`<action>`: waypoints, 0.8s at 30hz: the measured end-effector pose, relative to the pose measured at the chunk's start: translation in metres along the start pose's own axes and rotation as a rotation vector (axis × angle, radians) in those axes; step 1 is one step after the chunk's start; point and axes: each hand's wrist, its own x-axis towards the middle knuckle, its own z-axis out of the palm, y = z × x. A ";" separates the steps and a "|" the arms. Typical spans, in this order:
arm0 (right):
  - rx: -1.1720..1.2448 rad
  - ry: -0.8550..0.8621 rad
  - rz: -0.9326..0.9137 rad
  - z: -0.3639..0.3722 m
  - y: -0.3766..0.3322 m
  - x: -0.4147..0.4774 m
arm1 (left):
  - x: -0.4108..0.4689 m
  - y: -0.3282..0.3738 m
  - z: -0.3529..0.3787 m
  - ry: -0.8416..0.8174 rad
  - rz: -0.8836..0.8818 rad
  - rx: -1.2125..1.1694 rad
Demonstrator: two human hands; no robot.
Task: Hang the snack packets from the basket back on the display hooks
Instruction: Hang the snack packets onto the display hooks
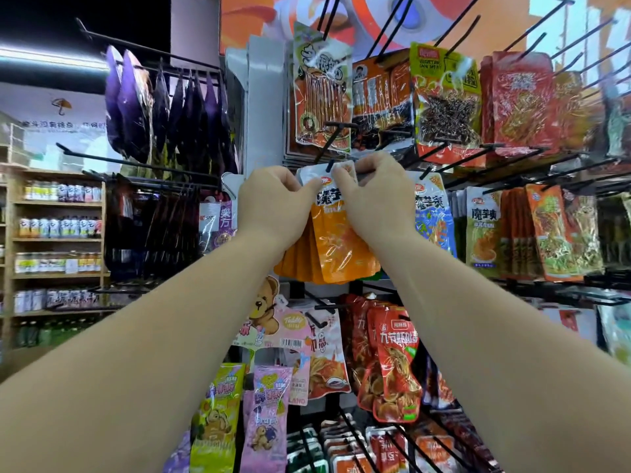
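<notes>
Rack (563, 295) – black rails w/ long hooks, fills the frame from 12 round to 6 o'clock, hung w/ snack packs in rows.
Shelf (58, 239) – wooden, at 9 o'clock, several tiers of bottles.
Purple packs (129, 104) – a row at 10 o'clock, hanging from a side rail, edge-on to camera.
Red packs (522, 104) – bunch at 2 o'clock, top row.
Orange stack (297, 261) – several like packs at centre, hanging behind and just left of the held one.
Orange pack (338, 247) – at centre, upright, white top strip w/ red lettering, orange lower body; held up in front of the stack, top edge at hook level.
L hand (269, 203) – just to 9 o'clock of the pack's top; fingers curled, thumb and fingertips pinch the top-left corner.
R hand (379, 196) – just to 3 o'clock of the pack's top; fingers curled, pinching the top-right edge.
Hook (330, 164) – black tip at the pack's top edge, between the two hands; shaft runs back behind the R hand. Whether it has passed through the pack's hole: can't tell.
</notes>
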 end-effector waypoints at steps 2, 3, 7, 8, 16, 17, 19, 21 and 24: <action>-0.040 0.043 -0.118 0.002 0.004 -0.012 | -0.005 -0.007 -0.001 -0.017 0.052 0.034; -0.060 0.060 -0.178 0.004 0.007 -0.017 | -0.007 -0.010 -0.002 -0.021 0.071 0.047; -0.169 0.149 -0.340 0.014 0.015 -0.032 | -0.015 -0.023 -0.010 -0.005 0.080 -0.002; -0.184 0.148 -0.347 0.015 0.014 -0.034 | -0.016 -0.027 -0.013 -0.012 0.061 -0.035; -0.214 -0.007 -0.213 0.023 -0.009 -0.048 | -0.002 -0.072 -0.013 -0.268 -0.108 -0.203; -0.223 -0.006 -0.193 0.024 -0.012 -0.049 | 0.000 -0.076 -0.010 -0.312 -0.119 -0.245; -0.240 0.002 -0.163 0.026 -0.017 -0.050 | 0.003 -0.083 -0.004 -0.398 -0.127 -0.378; -0.274 0.009 -0.129 0.029 -0.023 -0.051 | 0.007 -0.090 0.001 -0.459 -0.084 -0.449; -0.308 0.035 -0.083 0.034 -0.031 -0.056 | 0.012 -0.096 0.003 -0.491 -0.066 -0.492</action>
